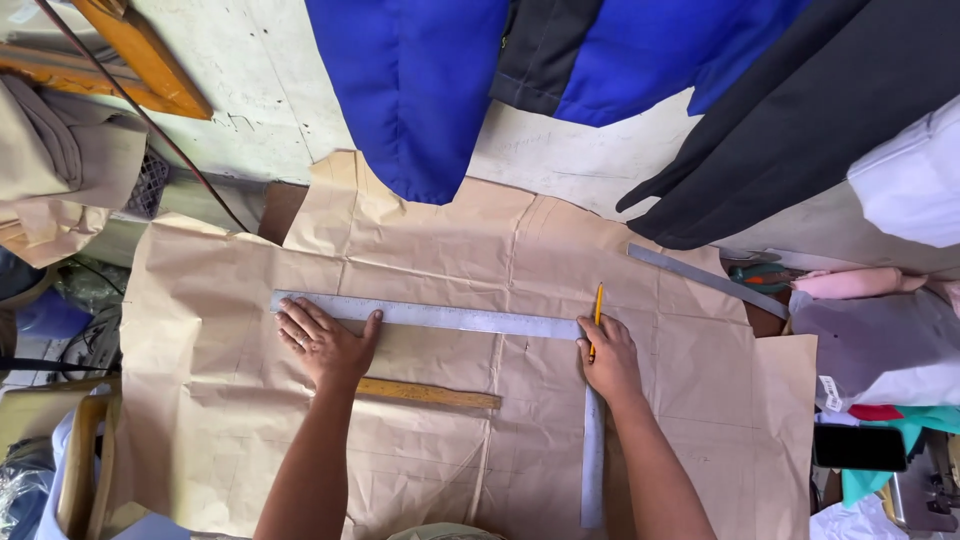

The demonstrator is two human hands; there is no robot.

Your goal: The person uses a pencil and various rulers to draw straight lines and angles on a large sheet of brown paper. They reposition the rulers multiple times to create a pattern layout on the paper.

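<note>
A large sheet of brown pattern paper [450, 250] covers the table. A metal L-square ruler [460, 319] lies on it, its long arm running left to right and its short arm coming down toward me. My left hand [325, 343] presses flat on the left part of the long arm, fingers spread. My right hand [608, 358] sits at the ruler's corner and grips a yellow pencil [597, 310], tip on the paper. A wooden ruler [430, 394] lies just below my left hand.
Blue [420, 90] and black [800, 120] garments hang over the table's far side. A second metal ruler [705, 280] lies at the right beside scissors [765, 275], pink and white cloth and a black phone [858, 447]. Beige fabric and wooden pieces are stacked at the left.
</note>
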